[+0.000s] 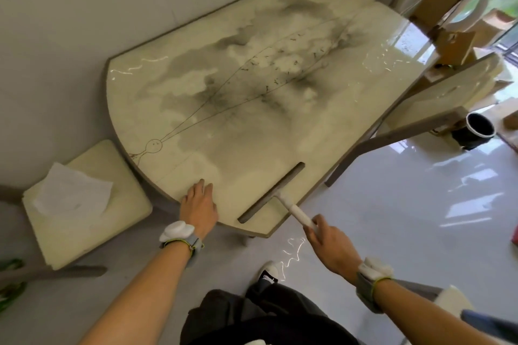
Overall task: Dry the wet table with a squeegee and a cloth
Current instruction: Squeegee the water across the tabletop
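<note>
As my right hand (328, 244) grips the squeegee (270, 193), my left hand (199, 204) lies flat on the bench (252, 126); stool (112, 227) at nine o'clock.

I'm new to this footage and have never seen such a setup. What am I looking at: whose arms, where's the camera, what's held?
No machine here: a person's two bare arms, filmed by one wide-angle camera worn on the head, looking down. The left hand rests flat near the edge of the marble-patterned table. The right hand grips the white handle of a squeegee, its dark blade lying on the tabletop. A white folded sheet, cloth or paper, lies on the stool at left.
</note>
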Demonstrator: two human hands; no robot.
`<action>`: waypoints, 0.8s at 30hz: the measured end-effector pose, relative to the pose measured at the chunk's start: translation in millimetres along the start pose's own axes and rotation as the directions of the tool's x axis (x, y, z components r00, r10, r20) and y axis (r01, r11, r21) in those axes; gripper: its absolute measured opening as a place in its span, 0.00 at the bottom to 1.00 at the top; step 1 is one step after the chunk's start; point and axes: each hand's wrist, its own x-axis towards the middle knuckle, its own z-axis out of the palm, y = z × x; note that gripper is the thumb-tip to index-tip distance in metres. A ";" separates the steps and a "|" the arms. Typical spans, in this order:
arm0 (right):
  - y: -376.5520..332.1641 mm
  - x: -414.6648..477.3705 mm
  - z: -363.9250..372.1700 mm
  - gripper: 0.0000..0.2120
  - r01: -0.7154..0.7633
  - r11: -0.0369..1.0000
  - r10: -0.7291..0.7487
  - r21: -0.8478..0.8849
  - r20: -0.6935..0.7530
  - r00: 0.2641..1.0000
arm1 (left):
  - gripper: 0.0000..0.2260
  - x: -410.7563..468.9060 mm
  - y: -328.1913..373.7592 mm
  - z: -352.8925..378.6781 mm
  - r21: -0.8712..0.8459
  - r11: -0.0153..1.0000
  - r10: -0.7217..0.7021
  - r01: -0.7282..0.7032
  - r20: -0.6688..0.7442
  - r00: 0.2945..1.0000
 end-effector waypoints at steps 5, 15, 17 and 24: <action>5.0 -2.9 11.7 0.13 0.008 1.000 -0.008 -0.005 0.007 1.000 | 0.24 2.4 13.9 7.4 0.075 0.996 0.036 -0.037 0.018 0.999; -97.2 51.8 22.7 0.13 -0.032 0.998 0.037 0.061 -0.079 0.996 | 0.23 8.7 -38.6 -12.1 0.017 0.997 0.079 -0.080 0.049 0.996; -113.4 58.6 23.4 0.14 -0.071 0.994 0.078 0.086 -0.083 0.994 | 0.23 7.9 -54.3 -15.1 0.026 0.993 0.110 -0.112 0.063 0.992; -138.5 -7.7 57.1 0.14 -0.257 0.940 0.296 0.224 -0.163 0.941 | 0.23 25.9 -102.6 -25.7 0.044 0.955 0.289 -0.294 0.096 0.952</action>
